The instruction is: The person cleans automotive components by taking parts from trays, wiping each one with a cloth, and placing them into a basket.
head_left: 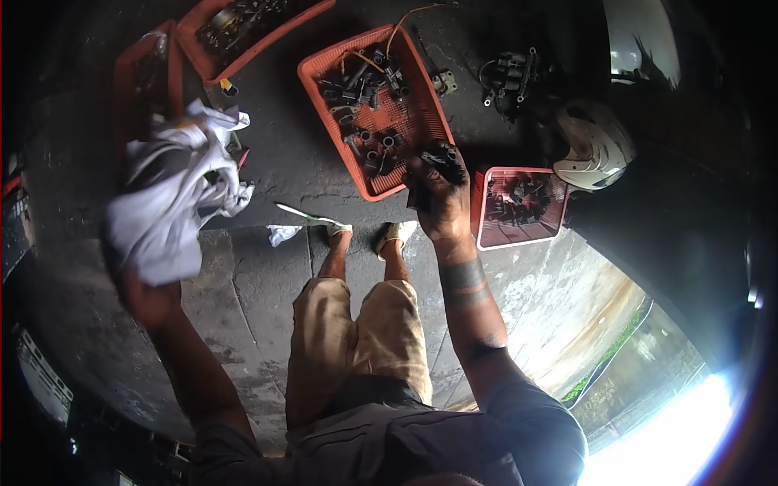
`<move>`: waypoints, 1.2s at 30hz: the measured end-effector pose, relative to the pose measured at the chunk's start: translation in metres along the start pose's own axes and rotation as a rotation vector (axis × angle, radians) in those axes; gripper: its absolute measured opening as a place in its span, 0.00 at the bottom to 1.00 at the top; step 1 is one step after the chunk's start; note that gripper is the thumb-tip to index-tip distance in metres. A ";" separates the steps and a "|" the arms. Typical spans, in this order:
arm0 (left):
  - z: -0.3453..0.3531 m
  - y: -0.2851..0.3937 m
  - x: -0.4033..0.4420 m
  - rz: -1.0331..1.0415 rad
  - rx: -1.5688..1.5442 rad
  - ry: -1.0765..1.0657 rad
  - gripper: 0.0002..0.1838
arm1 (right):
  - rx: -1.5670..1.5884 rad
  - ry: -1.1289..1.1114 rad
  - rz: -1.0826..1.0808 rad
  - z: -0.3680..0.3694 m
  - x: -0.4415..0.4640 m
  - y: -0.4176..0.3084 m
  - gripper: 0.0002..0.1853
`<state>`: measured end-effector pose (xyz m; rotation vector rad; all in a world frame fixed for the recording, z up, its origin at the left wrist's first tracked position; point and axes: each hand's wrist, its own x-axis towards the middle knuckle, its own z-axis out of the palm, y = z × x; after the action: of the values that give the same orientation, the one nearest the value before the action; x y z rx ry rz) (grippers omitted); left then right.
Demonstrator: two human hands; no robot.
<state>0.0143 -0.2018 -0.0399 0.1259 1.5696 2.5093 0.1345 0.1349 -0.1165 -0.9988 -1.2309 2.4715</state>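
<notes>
A crumpled white cloth (174,186) hangs from my left hand (150,298), raised at the left; the cloth hides most of the fingers, which look closed on it. On the other side, my right hand (444,202) is closed around a small black metal part (442,160) whose exact kind I cannot make out. That hand appears over the lower right corner of a red plastic basket (312,89). Inside the basket lie several dark metal parts (369,89), some of them ring-shaped or tubular.
A smaller red basket (484,227) of dark parts stands at the right, beside a white helmet (596,150). Further red trays (267,53) are at upper left. A dark mechanical assembly (512,77) lies upper right. Near my feet are a toothbrush-like stick (308,215) and a white scrap (282,234).
</notes>
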 end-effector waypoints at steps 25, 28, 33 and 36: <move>0.208 0.131 -0.053 0.291 0.414 -0.101 0.19 | -0.897 -0.451 -0.883 0.149 -0.201 -0.139 0.49; 0.176 0.154 -0.035 0.000 -0.458 -0.166 0.24 | -0.672 -0.490 -0.777 0.142 -0.214 -0.169 0.46; 0.193 0.173 -0.051 -0.008 -0.521 -0.581 0.27 | -0.635 -0.382 -0.907 0.122 -0.234 -0.191 0.48; 0.242 0.135 -0.094 0.068 -0.219 -0.735 0.34 | -0.462 -0.517 -1.231 0.136 -0.242 -0.196 0.53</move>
<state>0.1326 -0.0639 0.1895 0.9525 0.9953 2.2507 0.2058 0.0632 0.2080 0.3973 -1.8139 1.4578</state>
